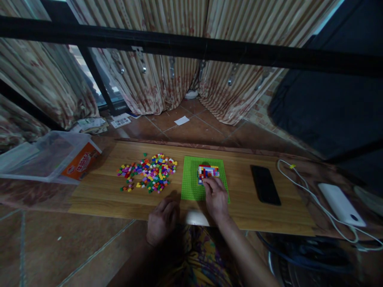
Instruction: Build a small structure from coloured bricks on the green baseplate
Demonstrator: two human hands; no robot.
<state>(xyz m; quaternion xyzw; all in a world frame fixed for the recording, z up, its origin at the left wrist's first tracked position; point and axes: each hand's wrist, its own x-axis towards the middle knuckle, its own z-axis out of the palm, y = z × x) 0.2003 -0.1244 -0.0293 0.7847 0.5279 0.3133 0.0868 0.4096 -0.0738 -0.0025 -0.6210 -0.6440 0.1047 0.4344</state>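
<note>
A green baseplate lies on a low wooden board. On its far right part sits a small block of mixed-colour bricks. My right hand rests on the plate with its fingertips touching the near edge of that block; whether a brick is pinched there I cannot tell. My left hand lies at the board's near edge with fingers loosely curled and nothing visible in it. A scattered pile of small coloured bricks lies left of the plate.
A black phone lies right of the plate. Further right are a white power bank and its white cable. A clear plastic box with an orange label stands at the left. Curtains hang behind; papers lie on the tiled floor.
</note>
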